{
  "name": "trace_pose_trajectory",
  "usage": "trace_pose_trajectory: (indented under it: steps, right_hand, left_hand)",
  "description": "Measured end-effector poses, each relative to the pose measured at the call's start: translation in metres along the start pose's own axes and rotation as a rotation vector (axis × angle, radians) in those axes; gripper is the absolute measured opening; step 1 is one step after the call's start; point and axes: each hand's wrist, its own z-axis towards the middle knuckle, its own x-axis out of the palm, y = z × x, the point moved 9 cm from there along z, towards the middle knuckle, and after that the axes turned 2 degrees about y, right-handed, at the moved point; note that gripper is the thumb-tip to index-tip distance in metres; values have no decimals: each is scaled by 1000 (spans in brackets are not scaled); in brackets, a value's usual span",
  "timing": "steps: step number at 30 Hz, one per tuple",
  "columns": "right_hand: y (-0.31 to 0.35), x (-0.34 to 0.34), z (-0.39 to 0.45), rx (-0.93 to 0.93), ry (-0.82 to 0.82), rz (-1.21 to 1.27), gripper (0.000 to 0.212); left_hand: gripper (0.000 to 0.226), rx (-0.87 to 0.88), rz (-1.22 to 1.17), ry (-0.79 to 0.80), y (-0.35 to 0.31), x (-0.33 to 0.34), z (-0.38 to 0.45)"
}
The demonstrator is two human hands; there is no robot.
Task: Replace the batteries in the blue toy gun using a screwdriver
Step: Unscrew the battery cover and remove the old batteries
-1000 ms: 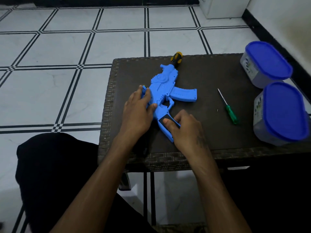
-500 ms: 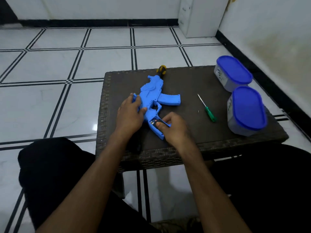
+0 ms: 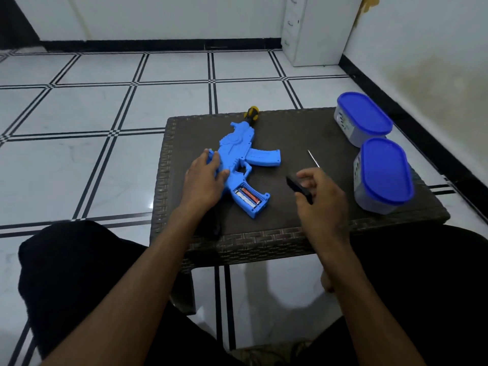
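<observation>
Battery compartment of the blue toy gun (image 3: 239,151) open on the tabletop (image 3: 303,133).
Left hand (image 3: 203,178) lies flat, released, on the gun; right hand (image 3: 320,199) fingers (image 3: 303,177) grasp the black cover (image 3: 297,187); batteries (image 3: 248,196) sit exposed.

Blue toy gun (image 3: 239,154) flat, batteries (image 3: 247,196) exposed

The right hand (image 3: 320,204) covers the screwdriver (image 3: 313,158) handle, leaving only its metal shaft visible. The left hand (image 3: 204,180) hides the rear of the blue toy gun (image 3: 244,157). Battery (image 3: 249,196) labels are unreadable.
</observation>
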Motion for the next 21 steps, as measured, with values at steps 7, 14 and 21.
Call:
trace_pose_trajectory:
  steps: [7, 14, 21]
  right_hand:
    - [-25, 23, 6, -72, 147, -229, 29]
    - [-31, -10, 22, 19, 50, -328, 21]
    - [-41, -6, 75, 112, 328, -584, 41]
  left_hand:
    - [63, 96, 166, 69, -8, -11, 3]
    - [52, 410, 233, 92, -31, -12, -32]
    - [57, 459, 121, 217, -31, -3, -37]
